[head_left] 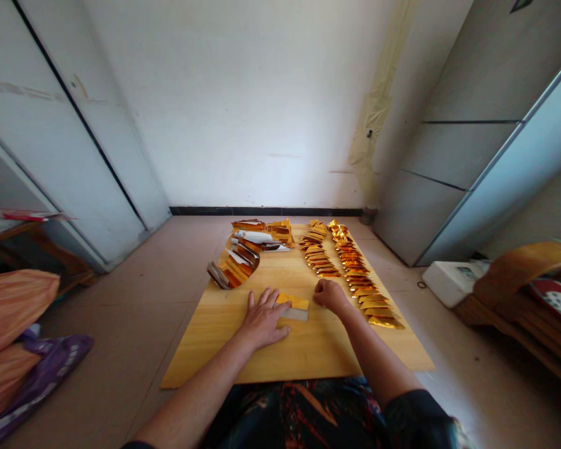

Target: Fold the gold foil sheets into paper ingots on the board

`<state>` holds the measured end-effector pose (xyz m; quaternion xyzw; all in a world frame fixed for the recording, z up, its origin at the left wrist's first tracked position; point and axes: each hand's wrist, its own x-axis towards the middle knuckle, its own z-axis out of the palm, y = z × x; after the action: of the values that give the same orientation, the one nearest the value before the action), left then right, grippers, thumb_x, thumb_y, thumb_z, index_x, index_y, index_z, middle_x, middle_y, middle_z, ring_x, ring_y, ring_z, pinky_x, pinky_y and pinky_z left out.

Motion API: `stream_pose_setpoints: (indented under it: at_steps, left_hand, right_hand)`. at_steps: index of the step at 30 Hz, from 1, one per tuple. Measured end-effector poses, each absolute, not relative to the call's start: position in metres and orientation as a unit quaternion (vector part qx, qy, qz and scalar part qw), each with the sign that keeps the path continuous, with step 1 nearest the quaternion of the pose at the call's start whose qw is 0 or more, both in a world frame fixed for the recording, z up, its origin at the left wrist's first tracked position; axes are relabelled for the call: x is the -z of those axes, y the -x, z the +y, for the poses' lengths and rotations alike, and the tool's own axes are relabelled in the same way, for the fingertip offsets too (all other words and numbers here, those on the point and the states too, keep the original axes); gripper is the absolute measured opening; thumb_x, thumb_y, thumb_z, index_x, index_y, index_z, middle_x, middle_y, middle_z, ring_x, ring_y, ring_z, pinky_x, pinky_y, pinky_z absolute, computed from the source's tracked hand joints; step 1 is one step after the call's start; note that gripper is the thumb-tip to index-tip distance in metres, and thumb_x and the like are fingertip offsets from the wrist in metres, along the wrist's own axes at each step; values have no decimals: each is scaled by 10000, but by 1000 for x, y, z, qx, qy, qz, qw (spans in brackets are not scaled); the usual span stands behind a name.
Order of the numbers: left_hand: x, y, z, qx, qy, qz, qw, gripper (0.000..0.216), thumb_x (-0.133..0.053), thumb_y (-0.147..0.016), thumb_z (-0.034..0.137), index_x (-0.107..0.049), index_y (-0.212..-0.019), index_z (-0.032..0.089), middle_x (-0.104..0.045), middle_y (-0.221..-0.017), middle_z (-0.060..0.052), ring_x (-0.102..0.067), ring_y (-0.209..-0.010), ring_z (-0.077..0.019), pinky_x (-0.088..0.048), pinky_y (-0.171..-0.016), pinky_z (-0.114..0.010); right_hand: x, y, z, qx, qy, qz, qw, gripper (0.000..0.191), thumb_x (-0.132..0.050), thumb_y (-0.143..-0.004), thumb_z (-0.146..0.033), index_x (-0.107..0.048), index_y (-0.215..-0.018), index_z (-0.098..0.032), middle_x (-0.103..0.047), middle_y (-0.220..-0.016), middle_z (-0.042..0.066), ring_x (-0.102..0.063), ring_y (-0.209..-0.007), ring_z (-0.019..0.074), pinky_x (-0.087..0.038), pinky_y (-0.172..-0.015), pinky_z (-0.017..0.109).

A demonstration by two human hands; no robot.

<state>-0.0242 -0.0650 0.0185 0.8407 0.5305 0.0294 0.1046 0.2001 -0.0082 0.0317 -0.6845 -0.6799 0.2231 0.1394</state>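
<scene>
A small gold-and-white paper [300, 314] lay flat near the middle of a wooden counter [191, 358], its left end under the fingers of the left hand [263, 319], whose palm faced down and whose digits were spread, apparently to keep the light piece from sliding. The right hand [326, 295] hovered or rested just beyond the paper's right end, apart from it, fingers curled inward; whether anything was pinched between them could not be told. The paper thus sat between the two hands, within easy reach of both, a position that seemed to suit close handwork. Farther out, to the right, an outer row of folded gold pieces [359, 272] ran down the edge, overlapping one another, likely to save room, with a shorter inner row [316, 255] beside it toward the back. Across the counter, at back left, lay curled gold sheets [239, 269] and a looser pile of foil and white paper [257, 236], seemingly set aside there so that the front stayed free for working.
</scene>
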Motion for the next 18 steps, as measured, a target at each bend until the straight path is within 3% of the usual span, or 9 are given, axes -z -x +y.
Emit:
stream_pose_setpoints:
  at_steps: [4,10,14,18]
  left_hand:
    - [-22,16,-65,-56,-849,521,72,490,-578,-766,478,-520,-1227,323,-311,-1490,-73,-186,-1387,-332,22,-1070,-653]
    - [-26,10,-67,-84,-867,486,68,379,-522,-798,288,-542,-1176,275,-515,-1301,-58,-405,-1251,-251,-75,-1129,-548]
    - [-24,14,-62,-87,-874,474,65,356,-463,-837,222,-548,-1181,260,-539,-1276,-56,-473,-1180,-220,-231,-1099,-467]
    - [-19,17,-56,-89,-880,464,49,343,-405,-873,174,-570,-1160,264,-564,-1257,-44,-494,-1155,-205,-294,-1056,-423]
  right_hand:
    - [-25,-199,-21,-242,549,-764,236,229,-537,-690,-87,-681,-839,-185,-689,-888,17,-616,-769,130,-456,-705,211]
    - [-17,-200,-30,-176,401,-881,179,294,-539,-657,-31,-690,-866,-173,-692,-949,38,-610,-917,161,-425,-870,268]
    - [-20,-204,-35,-161,363,-901,176,238,-603,-721,-111,-693,-931,-178,-674,-1029,61,-601,-953,165,-413,-878,281]
    - [-20,-205,-39,-142,365,-904,170,214,-620,-775,-182,-693,-976,-193,-660,-1061,68,-589,-967,165,-405,-876,282]
